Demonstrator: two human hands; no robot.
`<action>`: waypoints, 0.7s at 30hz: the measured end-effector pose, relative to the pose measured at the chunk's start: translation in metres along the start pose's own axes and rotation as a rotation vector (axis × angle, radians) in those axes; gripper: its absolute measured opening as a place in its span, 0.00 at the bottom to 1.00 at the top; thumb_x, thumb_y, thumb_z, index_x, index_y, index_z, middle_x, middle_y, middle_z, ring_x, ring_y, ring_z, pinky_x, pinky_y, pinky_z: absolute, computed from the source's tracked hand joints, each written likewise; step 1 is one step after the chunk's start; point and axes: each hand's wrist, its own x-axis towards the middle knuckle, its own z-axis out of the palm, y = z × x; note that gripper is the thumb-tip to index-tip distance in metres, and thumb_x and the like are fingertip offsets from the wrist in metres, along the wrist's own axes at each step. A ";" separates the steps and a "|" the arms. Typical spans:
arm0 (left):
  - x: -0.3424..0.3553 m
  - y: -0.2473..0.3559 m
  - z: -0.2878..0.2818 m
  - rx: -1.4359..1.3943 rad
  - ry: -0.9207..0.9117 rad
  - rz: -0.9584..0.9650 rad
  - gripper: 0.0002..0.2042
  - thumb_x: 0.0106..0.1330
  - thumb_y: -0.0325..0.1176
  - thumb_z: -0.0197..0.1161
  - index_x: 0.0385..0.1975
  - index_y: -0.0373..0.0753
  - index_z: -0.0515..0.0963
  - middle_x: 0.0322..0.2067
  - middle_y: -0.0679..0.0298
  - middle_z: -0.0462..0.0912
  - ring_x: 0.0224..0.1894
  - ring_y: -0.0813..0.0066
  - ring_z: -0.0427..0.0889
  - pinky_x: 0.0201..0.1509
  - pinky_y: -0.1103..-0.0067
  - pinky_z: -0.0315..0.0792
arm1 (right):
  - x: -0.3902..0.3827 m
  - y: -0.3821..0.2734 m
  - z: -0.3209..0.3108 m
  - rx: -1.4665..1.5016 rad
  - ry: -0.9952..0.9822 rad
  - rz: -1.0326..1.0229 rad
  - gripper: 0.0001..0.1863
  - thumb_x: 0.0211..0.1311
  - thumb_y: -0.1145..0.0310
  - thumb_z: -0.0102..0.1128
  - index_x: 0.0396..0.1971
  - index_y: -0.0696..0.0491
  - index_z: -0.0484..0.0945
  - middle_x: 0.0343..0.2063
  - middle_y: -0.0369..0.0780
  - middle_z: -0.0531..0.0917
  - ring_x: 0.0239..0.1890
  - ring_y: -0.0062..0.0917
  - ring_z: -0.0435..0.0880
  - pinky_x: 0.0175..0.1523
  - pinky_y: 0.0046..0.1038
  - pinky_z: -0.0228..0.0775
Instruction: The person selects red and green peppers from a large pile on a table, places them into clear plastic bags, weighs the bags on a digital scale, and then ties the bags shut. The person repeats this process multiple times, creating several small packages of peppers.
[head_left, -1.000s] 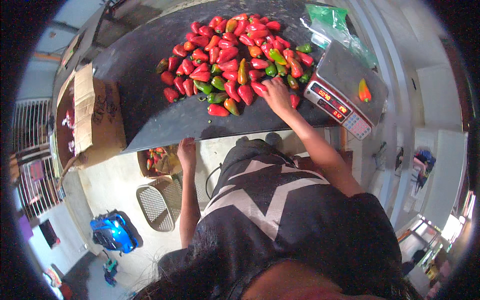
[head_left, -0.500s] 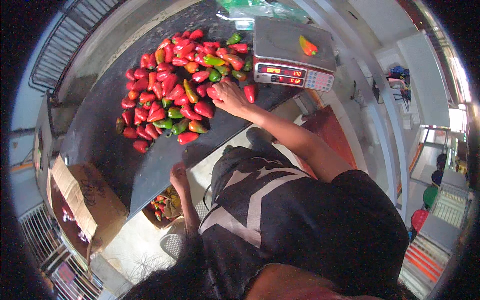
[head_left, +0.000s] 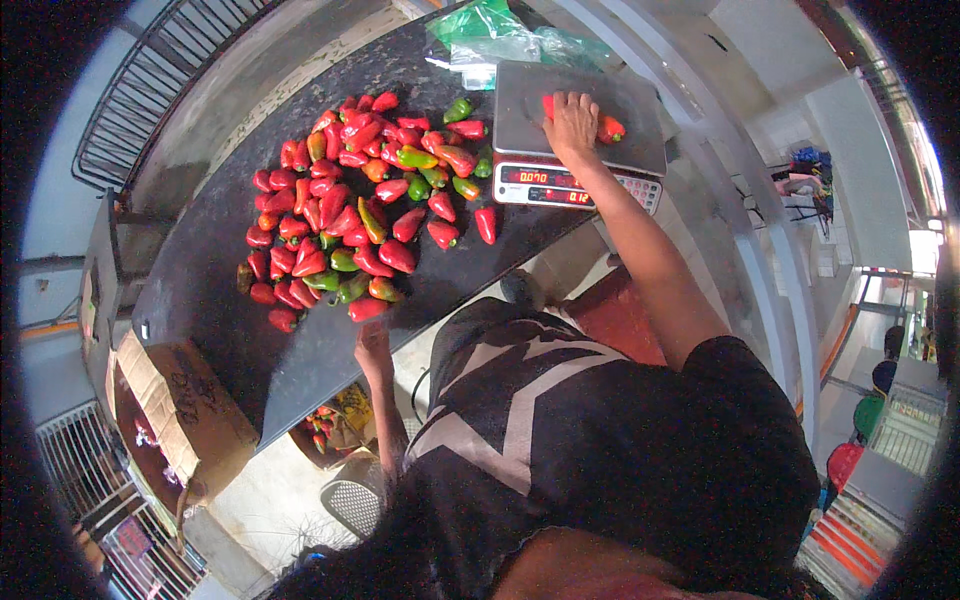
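A large pile of mostly red peppers, some green or orange, covers the middle of the dark table. At the far right my right hand is over the plate of a digital scale, its fingers over a red pepper that shows beside them. Another orange-red pepper lies on the plate, just right of that hand. My left hand is at the table's near edge, by a red pepper at the front of the pile; its fingers are too dim to make out.
Crumpled clear and green plastic bags lie behind the scale. A cardboard box stands at the table's left end. Below the near edge, a container with small peppers stands beside a grey perforated seat.
My right hand has moved from the pile's right side up to the scale, with a red pepper. Several peppers now lie apart at the pile's right. My left hand has come slightly nearer the pile.
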 end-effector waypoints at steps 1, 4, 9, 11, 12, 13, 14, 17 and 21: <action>0.000 0.003 0.005 0.014 -0.002 -0.005 0.09 0.58 0.27 0.59 0.38 0.38 0.79 0.34 0.56 0.83 0.38 0.62 0.82 0.42 0.71 0.75 | -0.002 0.002 0.004 -0.024 -0.026 -0.010 0.24 0.50 0.59 0.65 0.47 0.54 0.75 0.42 0.44 0.76 0.49 0.38 0.72 0.51 0.42 0.62; 0.000 0.013 0.015 0.114 -0.024 -0.011 0.09 0.58 0.27 0.59 0.39 0.38 0.79 0.34 0.56 0.83 0.39 0.63 0.82 0.43 0.71 0.75 | -0.006 0.004 0.012 0.016 -0.096 -0.021 0.28 0.52 0.57 0.64 0.52 0.53 0.73 0.45 0.44 0.75 0.51 0.39 0.70 0.52 0.45 0.61; 0.003 0.026 0.027 0.080 -0.060 -0.071 0.10 0.59 0.26 0.59 0.40 0.38 0.79 0.36 0.56 0.83 0.39 0.63 0.83 0.43 0.71 0.75 | 0.005 0.024 -0.002 0.214 -0.072 0.017 0.31 0.55 0.49 0.61 0.58 0.45 0.71 0.52 0.41 0.73 0.57 0.43 0.67 0.59 0.50 0.58; 0.006 0.030 0.031 0.028 -0.051 -0.142 0.10 0.59 0.26 0.59 0.40 0.38 0.79 0.36 0.56 0.83 0.38 0.63 0.83 0.43 0.71 0.75 | 0.012 0.044 -0.016 0.276 -0.012 0.036 0.30 0.55 0.48 0.61 0.57 0.44 0.72 0.52 0.39 0.73 0.58 0.42 0.67 0.59 0.51 0.57; 0.007 0.032 0.033 0.010 -0.042 -0.108 0.10 0.58 0.26 0.59 0.40 0.37 0.79 0.36 0.57 0.83 0.38 0.63 0.83 0.43 0.72 0.75 | 0.016 0.056 -0.023 0.324 0.036 0.031 0.30 0.55 0.47 0.61 0.57 0.43 0.72 0.53 0.39 0.73 0.58 0.42 0.67 0.59 0.52 0.57; 0.009 0.034 0.035 0.034 -0.047 -0.097 0.09 0.58 0.26 0.60 0.39 0.37 0.79 0.37 0.57 0.83 0.37 0.63 0.83 0.43 0.72 0.75 | 0.017 0.067 -0.029 0.302 0.080 0.039 0.27 0.57 0.49 0.60 0.56 0.42 0.73 0.51 0.38 0.76 0.56 0.40 0.69 0.59 0.50 0.58; 0.010 0.036 0.037 0.094 -0.056 -0.113 0.09 0.58 0.26 0.60 0.39 0.37 0.79 0.37 0.58 0.84 0.37 0.63 0.83 0.43 0.72 0.75 | 0.017 0.079 -0.035 0.341 0.053 0.046 0.25 0.58 0.50 0.60 0.55 0.42 0.74 0.50 0.38 0.77 0.55 0.40 0.70 0.59 0.47 0.59; 0.015 0.045 0.043 0.142 -0.060 -0.090 0.10 0.58 0.25 0.61 0.39 0.37 0.79 0.37 0.58 0.84 0.38 0.65 0.83 0.43 0.73 0.75 | 0.010 0.105 -0.045 0.334 0.096 0.004 0.21 0.60 0.54 0.60 0.52 0.44 0.76 0.45 0.39 0.81 0.51 0.37 0.73 0.58 0.36 0.62; 0.020 0.055 0.052 0.087 -0.082 -0.093 0.10 0.57 0.25 0.61 0.39 0.37 0.80 0.37 0.58 0.84 0.39 0.65 0.83 0.44 0.73 0.74 | -0.004 0.119 -0.046 0.353 0.021 0.015 0.19 0.60 0.55 0.59 0.50 0.45 0.77 0.45 0.40 0.81 0.49 0.39 0.75 0.58 0.37 0.62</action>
